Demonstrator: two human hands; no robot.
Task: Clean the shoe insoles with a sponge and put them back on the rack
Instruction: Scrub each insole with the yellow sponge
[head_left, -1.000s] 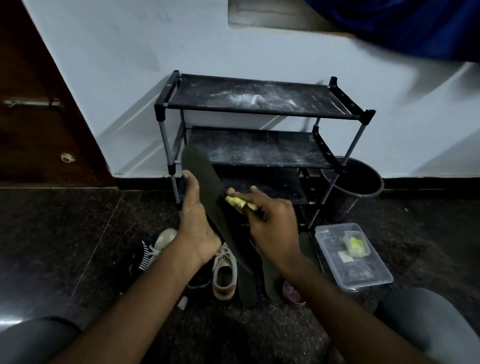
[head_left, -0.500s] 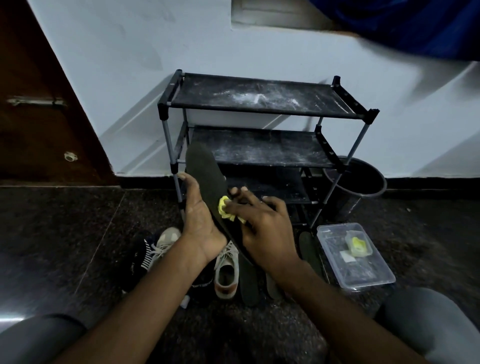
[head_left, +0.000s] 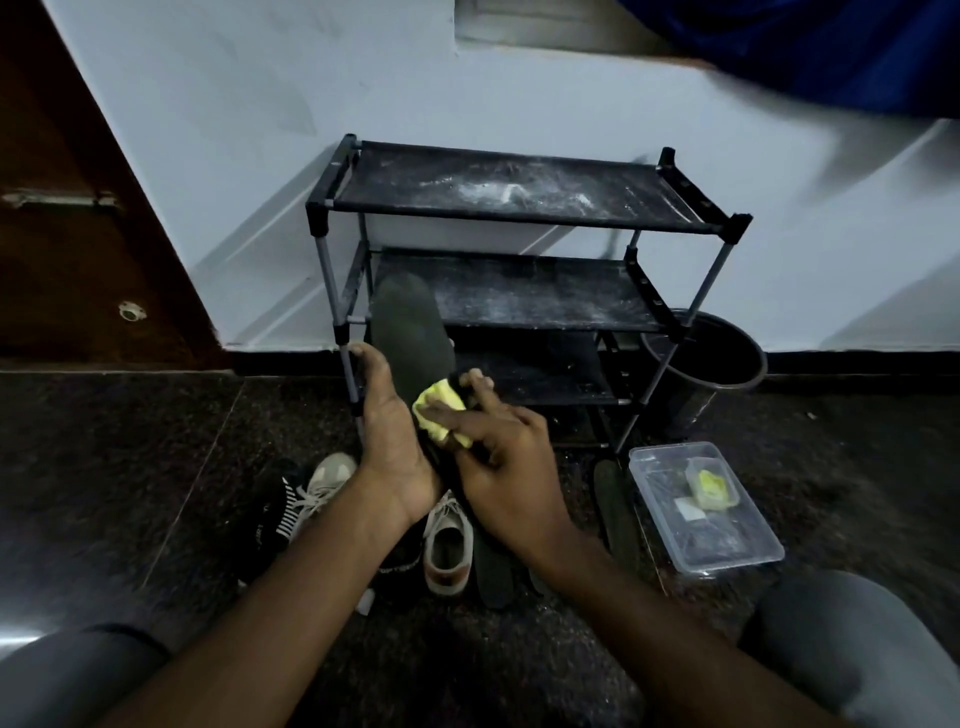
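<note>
Scene dim, cool bluish tone. Pale wall (head_left: 218, 130) is brightest part. Soft diagonal shadows lie on it at both sides of rack (head_left: 519, 208). Dark floor (head_left: 130, 467) nearly black and grainy, with one small white glare patch at bottom left edge. Fingers of right hand (head_left: 498, 467) slightly blurred. Wide-angle distortion: door (head_left: 78, 260) edge leans, knees (head_left: 857, 649) in bottom corners stretched and soft.
</note>
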